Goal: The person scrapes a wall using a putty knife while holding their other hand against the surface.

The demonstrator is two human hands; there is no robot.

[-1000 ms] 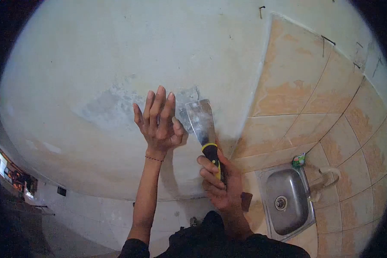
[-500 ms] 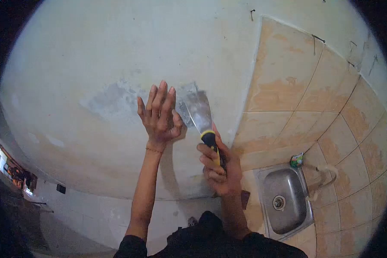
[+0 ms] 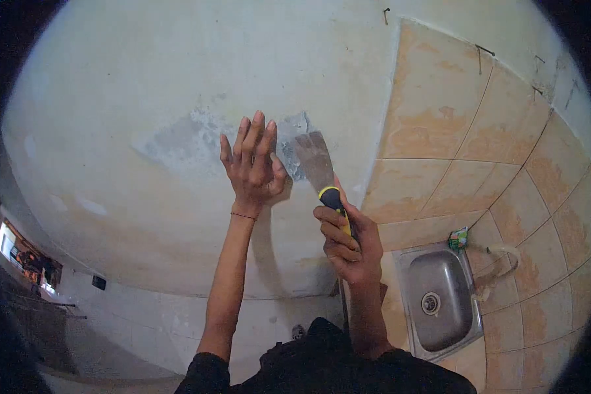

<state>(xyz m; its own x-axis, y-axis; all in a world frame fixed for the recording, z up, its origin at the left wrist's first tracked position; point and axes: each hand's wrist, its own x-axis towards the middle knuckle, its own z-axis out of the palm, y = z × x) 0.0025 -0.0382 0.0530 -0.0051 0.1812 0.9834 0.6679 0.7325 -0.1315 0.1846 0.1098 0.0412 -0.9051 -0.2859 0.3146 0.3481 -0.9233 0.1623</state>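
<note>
My right hand is closed around the black and yellow handle of a putty knife. The broad metal blade points up and to the left, its edge over a rough grey patch where the paint has come off the wall. Just left of the blade, my left hand is held up against the wall with its fingers stretched out and nothing in it. A larger grey, flaked area spreads to the left of that hand.
Orange and cream tiles cover the wall on the right, with nails along their top edge. Below them a steel sink is set in a counter, with a green packet and a tap beside it. A window shows at far left.
The putty knife's blade has shifted slightly right and lies at a different angle, uncovering more of the grey patch. Both hands appear a little farther right in view.
</note>
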